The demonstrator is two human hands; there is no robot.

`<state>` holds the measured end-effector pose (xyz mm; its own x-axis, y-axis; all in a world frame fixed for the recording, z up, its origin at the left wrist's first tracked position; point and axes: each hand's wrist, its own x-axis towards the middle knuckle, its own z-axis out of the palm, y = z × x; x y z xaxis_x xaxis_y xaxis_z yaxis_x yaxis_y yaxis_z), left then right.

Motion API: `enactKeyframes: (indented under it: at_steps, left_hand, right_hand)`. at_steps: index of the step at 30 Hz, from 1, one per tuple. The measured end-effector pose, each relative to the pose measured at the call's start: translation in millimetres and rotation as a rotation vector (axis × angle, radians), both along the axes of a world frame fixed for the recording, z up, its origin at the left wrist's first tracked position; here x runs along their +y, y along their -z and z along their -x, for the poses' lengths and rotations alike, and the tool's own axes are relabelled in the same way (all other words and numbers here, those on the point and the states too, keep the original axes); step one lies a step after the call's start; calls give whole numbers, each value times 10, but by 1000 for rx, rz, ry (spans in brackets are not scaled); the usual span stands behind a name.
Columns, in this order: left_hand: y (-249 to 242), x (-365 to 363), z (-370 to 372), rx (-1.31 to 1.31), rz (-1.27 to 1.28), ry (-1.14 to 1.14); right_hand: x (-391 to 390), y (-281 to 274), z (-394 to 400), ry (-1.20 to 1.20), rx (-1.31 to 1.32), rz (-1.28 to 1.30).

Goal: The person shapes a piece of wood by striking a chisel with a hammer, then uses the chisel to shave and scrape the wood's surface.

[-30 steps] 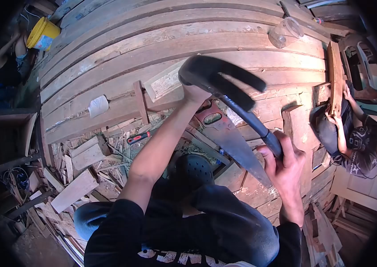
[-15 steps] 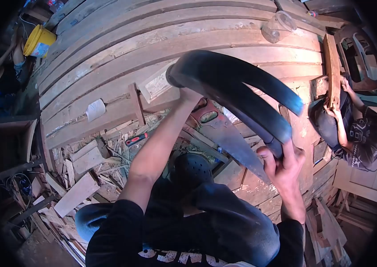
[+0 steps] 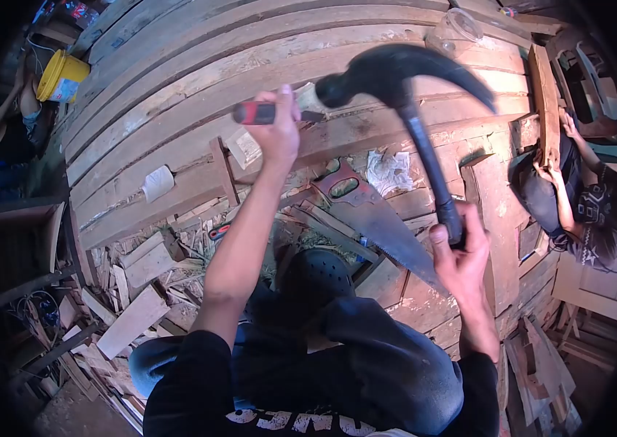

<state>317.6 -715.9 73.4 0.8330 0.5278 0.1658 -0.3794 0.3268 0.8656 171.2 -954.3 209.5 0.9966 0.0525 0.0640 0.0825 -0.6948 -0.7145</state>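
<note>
My right hand (image 3: 461, 247) is closed round the lower end of the handle of a black claw hammer (image 3: 425, 131), whose head is raised over the planks. My left hand (image 3: 277, 130) grips a chisel by its red and black handle (image 3: 254, 113), and the metal part points right, near the hammer's face. Below them a light wooden block (image 3: 244, 148) rests on the planks. A handsaw (image 3: 381, 222) with a reddish handle lies between my arms, beside a crumpled white sheet (image 3: 390, 172).
A plank bench (image 3: 199, 95) spans the top, with a clear plastic container (image 3: 456, 30). A yellow bucket (image 3: 63, 76) stands upper left near another person. At right, a co-worker's hands hold an upright wooden beam (image 3: 544, 102). Scrap wood (image 3: 134, 320) covers the lower left.
The hammer has moved up and away from the camera. My left hand has risen to the left, and the chisel in it now shows. The co-worker's upper hand has shifted slightly.
</note>
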Motion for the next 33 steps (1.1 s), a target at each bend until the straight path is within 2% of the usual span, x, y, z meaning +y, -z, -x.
enactKeyframes:
  at_steps: [1, 3, 5, 7, 9, 11, 13, 16, 19, 21, 25, 27, 29, 31, 32, 33]
  left_hand:
    - [4, 78, 2, 3, 1, -5]
    - [-33, 246, -5, -114, 185, -30]
    - [-67, 411, 49, -91, 166, -67]
    - [-101, 588, 100, -105, 222, -159]
    - [-90, 819, 147, -80, 223, -203]
    - [13, 1062, 215, 17, 470, -278]
    - [-14, 1179, 335, 19, 525, -301]
    - [9, 1267, 524, 53, 540, -330]
    - [-29, 1285, 643, 90, 608, -358]
    - [-18, 1307, 720, 101, 597, -365]
    - [6, 1387, 688, 88, 551, -363]
    - [72, 1468, 594, 107, 540, -355]
    - [208, 1604, 502, 77, 541, -390]
    - [282, 1669, 439, 121, 628, -456]
    - [304, 1712, 403, 143, 711, -522]
    - [387, 1782, 382, 148, 709, -524]
  right_hand:
    - [-4, 4, -21, 39, -32, -65]
    - [-18, 115, -61, 70, -8, -167]
    - [-7, 206, -144, 145, 101, -327]
    - [63, 246, -287, 141, 169, -343]
    - [174, 347, -473, 191, 365, -473]
    - [202, 615, -713, 231, 454, -481]
    - [223, 884, -979, 232, 489, -472]
    - [220, 1310, -1315, 247, 471, -385]
    - [250, 1497, -1500, 348, 479, -349]
    - [210, 1677, -1550, 346, 507, -362]
    - [119, 1871, -1522, 340, 499, -218]
    - [111, 1916, -1455, 227, 95, 200]
    - [120, 1824, -1248, 211, 211, 264]
    - [133, 1882, -1073, 195, -30, 418]
    - [172, 1872, -930, 114, -384, 506]
    - [253, 1845, -770, 32, -431, 443]
